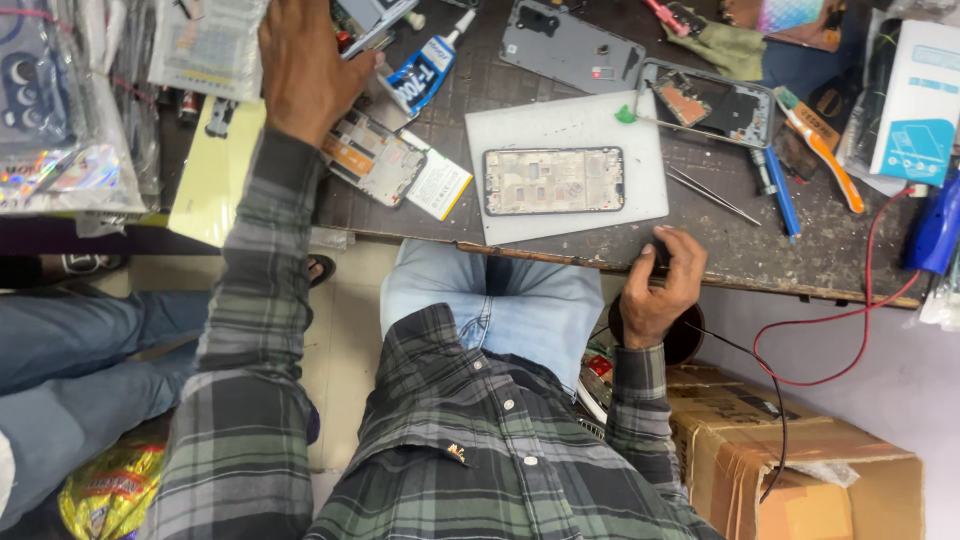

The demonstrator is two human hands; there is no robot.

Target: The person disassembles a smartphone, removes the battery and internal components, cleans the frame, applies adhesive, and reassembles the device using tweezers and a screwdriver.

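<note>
Head view, left hand [305,65] spread over packets [205,45], right hand [658,285] seemingly gripping dark tool [661,256]

A white mat [570,130] is lying on the worktop [780,250], and a phone frame [553,181] is resting on the mat near its front edge. Left of the mat, a battery [440,186] is lying just beside a second phone frame [372,157], with a glue tube [425,68] behind them. The left hand [305,65] is reaching over that second frame. Right of the mat, tweezers [712,194] and a screwdriver [778,190] are lying side by side. The right hand [660,285] is sitting at the worktop's front edge, and a cardboard box [800,450] is standing below it.
</note>
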